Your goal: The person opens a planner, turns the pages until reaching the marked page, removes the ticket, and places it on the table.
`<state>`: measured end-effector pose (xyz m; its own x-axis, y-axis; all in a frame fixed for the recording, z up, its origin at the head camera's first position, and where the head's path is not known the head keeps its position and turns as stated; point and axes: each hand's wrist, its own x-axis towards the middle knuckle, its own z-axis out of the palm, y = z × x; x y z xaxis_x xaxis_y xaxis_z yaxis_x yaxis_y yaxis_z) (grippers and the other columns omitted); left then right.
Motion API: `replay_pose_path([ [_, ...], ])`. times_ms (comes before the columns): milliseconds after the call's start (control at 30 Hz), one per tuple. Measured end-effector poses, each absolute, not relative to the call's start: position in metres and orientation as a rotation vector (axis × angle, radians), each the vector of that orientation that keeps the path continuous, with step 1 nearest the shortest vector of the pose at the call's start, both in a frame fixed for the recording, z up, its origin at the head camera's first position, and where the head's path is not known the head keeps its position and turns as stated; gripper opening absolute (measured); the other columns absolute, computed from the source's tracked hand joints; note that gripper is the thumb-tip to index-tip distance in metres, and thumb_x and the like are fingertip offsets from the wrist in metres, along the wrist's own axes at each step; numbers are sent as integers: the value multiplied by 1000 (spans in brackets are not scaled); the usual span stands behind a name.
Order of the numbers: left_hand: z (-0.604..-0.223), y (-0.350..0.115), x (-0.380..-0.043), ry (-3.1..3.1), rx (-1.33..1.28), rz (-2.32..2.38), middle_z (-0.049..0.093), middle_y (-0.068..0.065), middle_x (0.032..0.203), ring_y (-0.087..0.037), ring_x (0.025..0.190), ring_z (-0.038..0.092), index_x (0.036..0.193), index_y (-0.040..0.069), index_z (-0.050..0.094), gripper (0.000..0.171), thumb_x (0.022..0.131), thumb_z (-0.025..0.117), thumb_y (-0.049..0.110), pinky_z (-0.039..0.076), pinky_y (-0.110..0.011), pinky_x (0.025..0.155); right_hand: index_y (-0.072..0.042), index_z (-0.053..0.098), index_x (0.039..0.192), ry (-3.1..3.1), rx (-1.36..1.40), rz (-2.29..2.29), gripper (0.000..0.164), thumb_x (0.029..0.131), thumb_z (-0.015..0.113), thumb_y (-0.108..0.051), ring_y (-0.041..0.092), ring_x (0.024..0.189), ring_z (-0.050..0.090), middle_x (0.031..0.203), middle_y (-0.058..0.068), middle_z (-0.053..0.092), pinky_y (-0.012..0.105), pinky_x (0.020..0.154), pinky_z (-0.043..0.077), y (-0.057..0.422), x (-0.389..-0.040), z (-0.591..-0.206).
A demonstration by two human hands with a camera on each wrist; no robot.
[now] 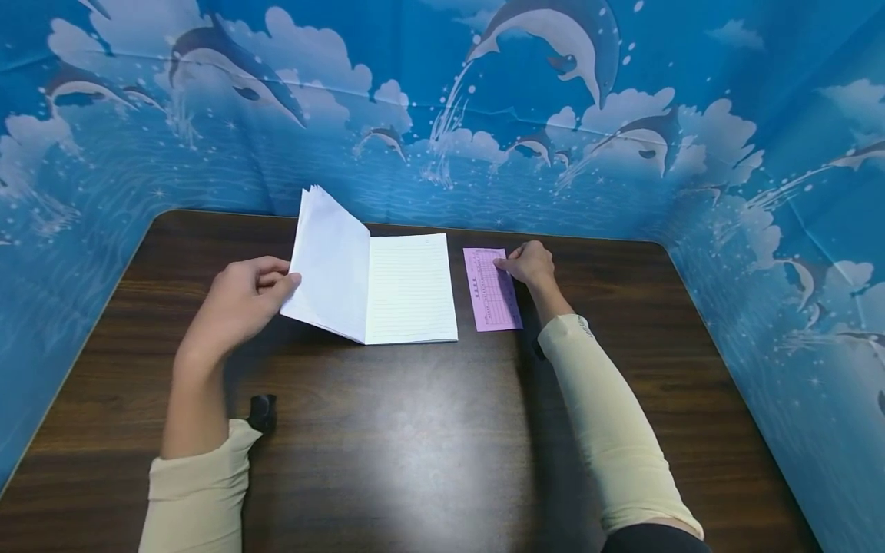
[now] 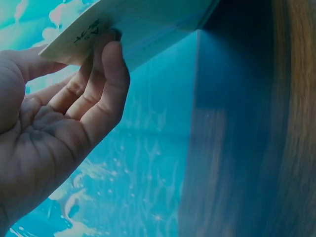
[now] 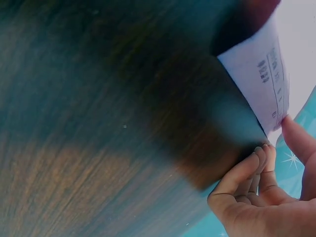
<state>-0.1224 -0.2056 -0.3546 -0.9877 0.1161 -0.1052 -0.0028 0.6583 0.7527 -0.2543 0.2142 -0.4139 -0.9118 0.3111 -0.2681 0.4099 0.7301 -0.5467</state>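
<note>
An open notebook (image 1: 411, 288) lies on the table, its right page lined and flat. Its left part stands raised and tilted, pinched at the outer edge between the thumb and fingers of my left hand (image 1: 238, 299). In the left wrist view, dark writing shows on the outer side of the lifted cover (image 2: 74, 44), next to the left hand (image 2: 64, 108). To the right of the notebook, my right hand (image 1: 531, 265) pinches the right edge of a pink printed slip (image 1: 492, 296). The right wrist view shows the slip (image 3: 259, 79) between thumb and fingers of the right hand (image 3: 266, 192).
The dark wooden table (image 1: 429, 445) has its far edge just behind the notebook. A blue curtain (image 1: 442, 138) printed with dolphins and clouds closes off the back and sides. A small black piece (image 1: 263, 413) sits at the left sleeve's cuff.
</note>
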Motion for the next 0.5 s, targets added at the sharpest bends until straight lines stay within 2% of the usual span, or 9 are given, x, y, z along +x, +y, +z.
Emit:
replay_pose_path([
  [133, -350, -196, -120, 2774, 83, 1276, 73, -25, 122, -33, 104, 67, 142, -6, 61, 54, 112, 55, 38, 52, -29, 81, -4, 69, 98, 2766, 581, -951, 28, 101, 78, -30, 27, 96, 59, 103, 13, 66, 37, 83, 47, 216, -256, -415],
  [300, -347, -185, -119, 2825, 72, 1310, 74, -24, 117, -32, 99, 68, 138, -5, 65, 48, 111, 58, 34, 50, -20, 76, -3, 70, 98, 2742, 576, -987, 28, 101, 78, -30, 29, 100, 60, 106, 14, 66, 40, 87, 50, 217, -257, -416],
  [500, -339, -162, -124, 2872, 99, 1322, 74, -22, 110, -30, 90, 64, 131, -4, 70, 40, 110, 61, 28, 50, -25, 72, -4, 68, 95, 2741, 581, -1004, 29, 101, 78, -31, 29, 101, 59, 104, 13, 64, 41, 87, 49, 219, -256, -416],
])
